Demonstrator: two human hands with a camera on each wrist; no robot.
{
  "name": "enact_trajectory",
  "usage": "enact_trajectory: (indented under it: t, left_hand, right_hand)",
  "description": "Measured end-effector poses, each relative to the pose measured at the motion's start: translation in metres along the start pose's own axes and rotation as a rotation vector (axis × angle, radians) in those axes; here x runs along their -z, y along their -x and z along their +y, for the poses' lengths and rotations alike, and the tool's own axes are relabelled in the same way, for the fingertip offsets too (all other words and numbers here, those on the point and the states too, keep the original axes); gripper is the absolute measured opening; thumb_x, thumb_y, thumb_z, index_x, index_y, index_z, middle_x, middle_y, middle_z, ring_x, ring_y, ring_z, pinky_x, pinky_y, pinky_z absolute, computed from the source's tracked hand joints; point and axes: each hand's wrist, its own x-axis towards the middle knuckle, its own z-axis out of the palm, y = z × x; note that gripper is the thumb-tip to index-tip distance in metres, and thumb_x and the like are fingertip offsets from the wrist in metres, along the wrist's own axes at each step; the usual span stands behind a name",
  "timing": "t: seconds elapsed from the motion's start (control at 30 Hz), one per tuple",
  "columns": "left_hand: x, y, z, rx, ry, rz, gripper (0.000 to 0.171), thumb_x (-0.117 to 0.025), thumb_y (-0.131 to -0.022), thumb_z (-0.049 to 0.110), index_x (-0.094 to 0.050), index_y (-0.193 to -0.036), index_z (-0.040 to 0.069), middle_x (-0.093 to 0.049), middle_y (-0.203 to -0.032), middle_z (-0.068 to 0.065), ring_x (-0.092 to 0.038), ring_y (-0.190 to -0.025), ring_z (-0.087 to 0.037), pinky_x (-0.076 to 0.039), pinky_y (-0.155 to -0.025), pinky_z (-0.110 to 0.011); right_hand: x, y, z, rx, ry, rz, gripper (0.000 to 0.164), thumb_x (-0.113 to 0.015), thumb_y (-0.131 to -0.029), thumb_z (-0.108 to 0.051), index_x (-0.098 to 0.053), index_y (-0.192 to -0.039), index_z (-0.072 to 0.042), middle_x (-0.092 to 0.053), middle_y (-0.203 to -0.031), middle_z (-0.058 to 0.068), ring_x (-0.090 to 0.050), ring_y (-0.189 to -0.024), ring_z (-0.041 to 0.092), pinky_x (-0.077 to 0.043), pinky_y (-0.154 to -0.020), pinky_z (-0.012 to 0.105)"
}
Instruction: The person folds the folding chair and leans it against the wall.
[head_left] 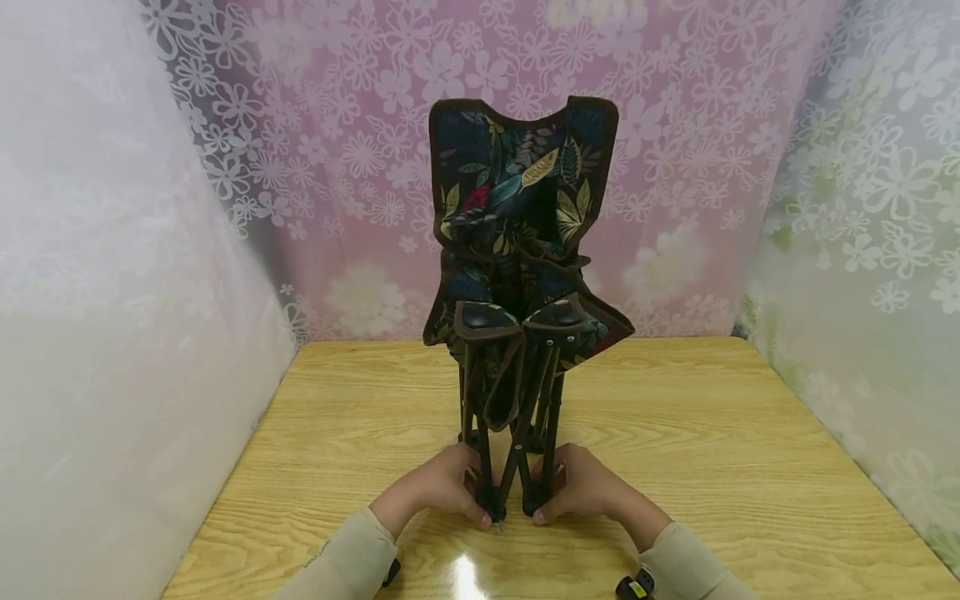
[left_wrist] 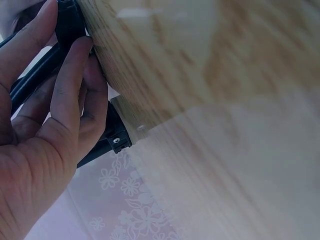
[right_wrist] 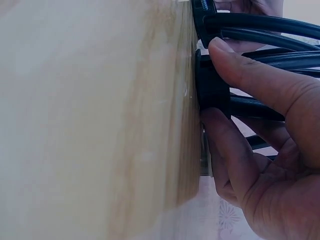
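A folding camp chair (head_left: 525, 187) with dark leaf-print fabric and brown edging stands upright on the table, its black tube legs drawn close together. My left hand (head_left: 448, 482) pinches the chair's near left foot (left_wrist: 70, 24) between thumb and fingers, low at the tabletop. Opposite it, my right hand (head_left: 588, 485) grips the near right foot (right_wrist: 212, 82), thumb on one side and fingers on the other. The two held feet are a small gap apart. Behind the left fingers, another black foot (left_wrist: 118, 134) shows. The seat fabric sags in folds between the legs.
The wood-grain table (head_left: 720, 450) reaches back to a pink flowered curtain (head_left: 360, 167). Pale sheeting hangs at the left (head_left: 135, 275) and right (head_left: 862, 250) sides. A black wrist device (head_left: 636, 586) sits by the right sleeve.
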Motion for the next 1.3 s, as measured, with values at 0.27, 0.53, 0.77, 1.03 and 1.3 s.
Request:
enact_trajectory:
  t: [0.27,0.53,0.77,1.03,1.3]
  left_hand:
    - [-0.0007,0.0003,-0.0015,0.006,-0.005,0.003,0.036,-0.099,-0.068,0.003,-0.08,-0.099,0.006,-0.077,-0.095,-0.009,-0.071,-0.082,-0.017,-0.058,-0.072,-0.027]
    - [0.0003,-0.0012,-0.0019,-0.01,-0.015,0.01,0.035,-0.1,-0.067,0.003,-0.08,-0.096,0.008,-0.077,-0.092,-0.009,-0.07,-0.08,-0.017,-0.057,-0.071,-0.027]
    - [-0.0009,-0.0019,-0.0029,-0.016,-0.015,0.017,0.035,-0.1,-0.068,0.003,-0.079,-0.096,0.007,-0.077,-0.093,-0.009,-0.072,-0.083,-0.02,-0.058,-0.073,-0.026]
    - [-0.0004,-0.0039,-0.0052,-0.007,-0.007,0.018,0.036,-0.1,-0.068,0.005,-0.08,-0.098,0.007,-0.076,-0.093,-0.006,-0.072,-0.083,-0.018,-0.059,-0.073,-0.026]
    - [-0.0001,-0.0059,-0.0066,0.011,0.002,0.017,0.037,-0.099,-0.069,0.005,-0.079,-0.1,0.007,-0.075,-0.096,-0.004,-0.071,-0.085,-0.016,-0.06,-0.075,-0.028]
  right_hand:
    - [-0.0003,0.0,0.0011,-0.005,0.001,0.007,0.047,-0.103,-0.066,-0.014,-0.076,-0.104,-0.006,-0.076,-0.093,0.003,-0.073,-0.084,0.02,-0.06,-0.073,0.034]
    - [0.0,-0.0019,0.0004,-0.005,0.003,0.008,0.046,-0.103,-0.067,-0.014,-0.076,-0.104,-0.006,-0.076,-0.092,0.003,-0.072,-0.083,0.02,-0.059,-0.072,0.034]
    - [-0.0007,-0.0028,0.0015,-0.012,-0.007,0.009,0.046,-0.102,-0.066,-0.013,-0.077,-0.103,-0.005,-0.076,-0.092,0.003,-0.073,-0.084,0.021,-0.06,-0.073,0.034]
    - [-0.0009,-0.0053,0.0052,-0.021,-0.018,0.016,0.047,-0.102,-0.066,-0.012,-0.077,-0.104,-0.005,-0.076,-0.094,0.005,-0.074,-0.085,0.02,-0.061,-0.074,0.035]
    - [0.0004,-0.0073,0.0078,-0.017,-0.019,0.011,0.047,-0.102,-0.067,-0.013,-0.076,-0.106,-0.004,-0.076,-0.093,0.006,-0.074,-0.083,0.019,-0.061,-0.072,0.035]
